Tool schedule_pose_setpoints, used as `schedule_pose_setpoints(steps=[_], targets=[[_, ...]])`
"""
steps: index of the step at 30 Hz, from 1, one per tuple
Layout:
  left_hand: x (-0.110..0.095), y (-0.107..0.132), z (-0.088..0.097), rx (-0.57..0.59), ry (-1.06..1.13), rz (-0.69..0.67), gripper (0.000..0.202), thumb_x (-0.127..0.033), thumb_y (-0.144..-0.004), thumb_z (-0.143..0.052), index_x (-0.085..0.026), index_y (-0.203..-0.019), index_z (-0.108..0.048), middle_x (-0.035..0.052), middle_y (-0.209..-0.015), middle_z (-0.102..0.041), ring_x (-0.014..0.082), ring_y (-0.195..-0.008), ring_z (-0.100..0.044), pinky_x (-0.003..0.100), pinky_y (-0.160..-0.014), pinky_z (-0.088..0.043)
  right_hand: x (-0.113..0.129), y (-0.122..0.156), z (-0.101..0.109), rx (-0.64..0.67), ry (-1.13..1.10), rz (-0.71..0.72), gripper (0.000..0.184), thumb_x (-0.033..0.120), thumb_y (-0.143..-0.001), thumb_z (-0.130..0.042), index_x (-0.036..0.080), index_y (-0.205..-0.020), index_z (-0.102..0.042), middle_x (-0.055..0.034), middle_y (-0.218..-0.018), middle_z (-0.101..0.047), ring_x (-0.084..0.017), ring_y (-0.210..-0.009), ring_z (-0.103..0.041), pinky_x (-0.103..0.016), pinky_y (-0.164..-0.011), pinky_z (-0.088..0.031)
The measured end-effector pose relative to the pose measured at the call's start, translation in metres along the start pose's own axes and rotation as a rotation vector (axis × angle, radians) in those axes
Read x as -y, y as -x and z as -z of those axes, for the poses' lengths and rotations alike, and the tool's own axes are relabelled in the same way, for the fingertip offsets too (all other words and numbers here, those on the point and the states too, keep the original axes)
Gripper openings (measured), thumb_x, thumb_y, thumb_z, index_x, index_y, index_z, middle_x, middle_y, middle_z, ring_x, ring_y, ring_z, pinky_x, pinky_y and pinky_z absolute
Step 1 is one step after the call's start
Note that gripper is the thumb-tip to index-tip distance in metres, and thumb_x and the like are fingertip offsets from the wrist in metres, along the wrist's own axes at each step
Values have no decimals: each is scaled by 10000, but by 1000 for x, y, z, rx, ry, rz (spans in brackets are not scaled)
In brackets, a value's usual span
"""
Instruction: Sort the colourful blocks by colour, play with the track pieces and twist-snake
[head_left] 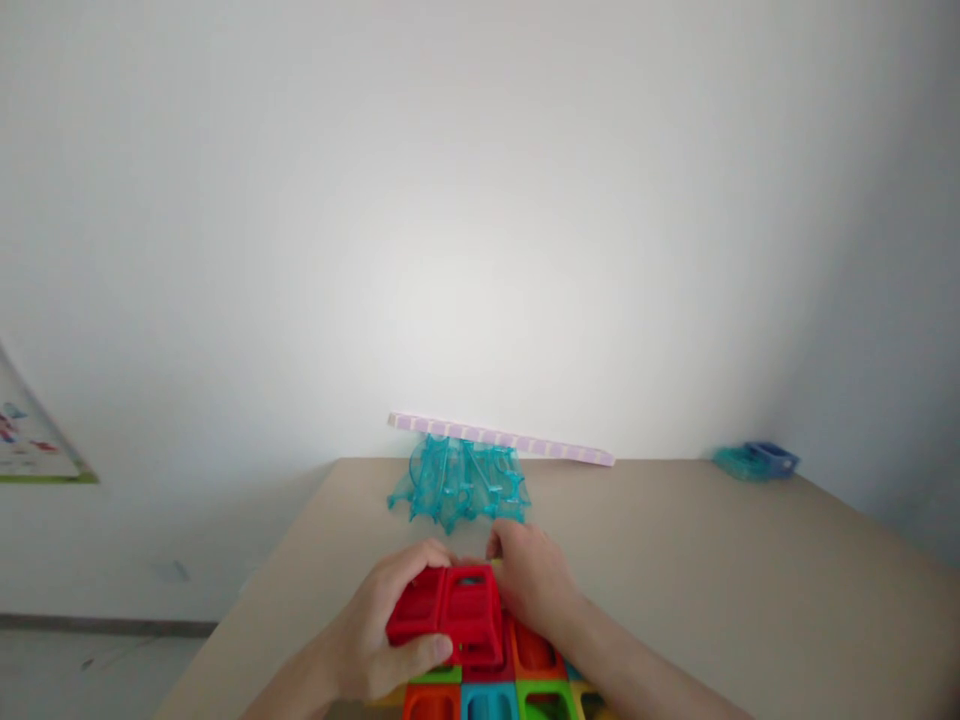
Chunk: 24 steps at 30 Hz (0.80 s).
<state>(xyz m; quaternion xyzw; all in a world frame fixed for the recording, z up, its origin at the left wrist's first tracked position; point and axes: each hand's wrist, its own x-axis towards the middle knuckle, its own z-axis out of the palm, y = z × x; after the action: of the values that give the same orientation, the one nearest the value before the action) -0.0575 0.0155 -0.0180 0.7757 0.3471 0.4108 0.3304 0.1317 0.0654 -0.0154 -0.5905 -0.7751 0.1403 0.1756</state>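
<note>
My left hand [375,630] is closed round the left side of a pair of red plastic tiles [450,612] that stand up at a slant, thumb on the front, fingers over the top. My right hand [529,575] is curled against the right edge of the same red tiles. Under them lies a flat grid of coloured square tiles [491,698], orange, blue, green and yellow, at the bottom edge of the head view.
A beige table [675,570] stands against a white wall. A heap of clear turquoise plastic pieces [461,482] lies just beyond my hands, under a long lilac-and-white strip [501,438]. Turquoise and blue pieces [756,460] sit at the far right edge. A poster [30,440] hangs at left.
</note>
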Motion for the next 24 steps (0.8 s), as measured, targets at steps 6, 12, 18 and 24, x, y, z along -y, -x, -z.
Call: schedule_pose_setpoints(steps=[6, 12, 18, 24], targets=[[6, 1, 3, 2, -16, -3, 470, -624, -738, -570, -192, -922, -590, 65, -864, -608, 204, -738, -567, 297, -696, -473, -1, 1, -1, 2, 64, 5, 370, 501, -875, -545, 168, -788, -681, -117, -779, -715, -253, -721, -672, -310, -599, -442], [7, 4, 10, 1, -65, -16, 440, -598, -787, -530, -184, -928, -578, 64, -862, -595, 205, -755, -561, 303, -722, -466, -4, -1, 0, 1, 148, -7, 392, 463, -900, -524, 127, -805, -701, -175, -812, -713, -311, -787, -688, -370, -677, -477], [6, 6, 11, -144, -44, 16, 385, -531, -803, -556, -183, -965, -593, 77, -931, -649, 230, -823, -607, 313, -765, -484, 3, 7, 20, 93, 140, 217, 234, 252, -875, -530, 165, -790, -730, -124, -889, -710, -255, -893, -652, -345, -820, -449], [3, 8, 7, -215, -48, 37, 457, -603, -775, -552, -183, -943, -619, 80, -931, -668, 241, -830, -628, 314, -751, -499, 8, 17, 49, 327, 42, 481, 171, 394, -679, -773, 226, -680, -741, -16, -784, -715, -200, -799, -642, -251, -774, -457]])
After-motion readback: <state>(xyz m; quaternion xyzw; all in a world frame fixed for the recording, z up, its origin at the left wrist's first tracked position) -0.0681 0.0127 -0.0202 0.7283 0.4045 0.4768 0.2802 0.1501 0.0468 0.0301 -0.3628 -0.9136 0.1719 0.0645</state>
